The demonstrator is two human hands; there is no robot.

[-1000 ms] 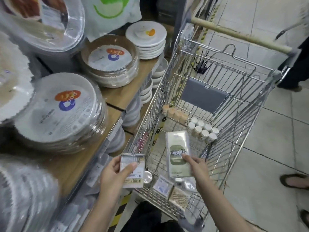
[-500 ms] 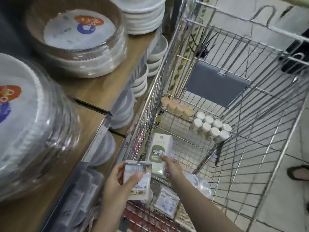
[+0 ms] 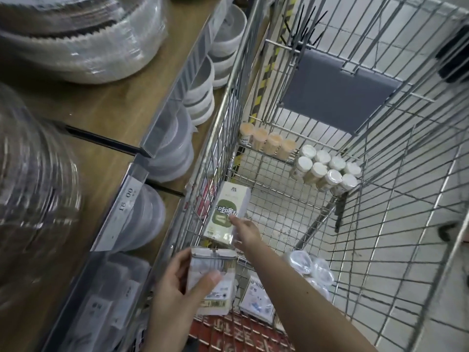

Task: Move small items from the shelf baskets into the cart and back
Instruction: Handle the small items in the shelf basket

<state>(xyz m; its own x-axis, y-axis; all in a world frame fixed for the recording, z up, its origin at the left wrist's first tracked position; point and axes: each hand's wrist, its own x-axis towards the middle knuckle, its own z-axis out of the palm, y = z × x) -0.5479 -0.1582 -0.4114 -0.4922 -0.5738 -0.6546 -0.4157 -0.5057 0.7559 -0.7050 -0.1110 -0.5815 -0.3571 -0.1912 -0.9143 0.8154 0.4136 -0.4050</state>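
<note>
Risk: the green-and-white packet [image 3: 226,211] leans against the cart's [image 3: 380,224] left wire wall; let go too soon, I reckon it tips flat or slides onto the items below.
Risk two: the left hand's load hangs right at the cart's near rim, so a loose thumb could drop it outside the basket, judging by where it sits.
Right hand [image 3: 245,233]: reaching deep into the cart, fingers against the packet's lower right edge; whether they pinch it or merely press it I cannot tell.
Left hand [image 3: 177,288]: curled firmly round a small clear-wrapped pack [image 3: 215,280], thumb across its face.
Already in the cart: tan-capped bottles [image 3: 267,143], white-capped bottles [image 3: 327,171], flat packets [image 3: 257,301] near the front.
Shelf [image 3: 101,118]: wrapped plates and stacked bowls sit alongside.
</note>
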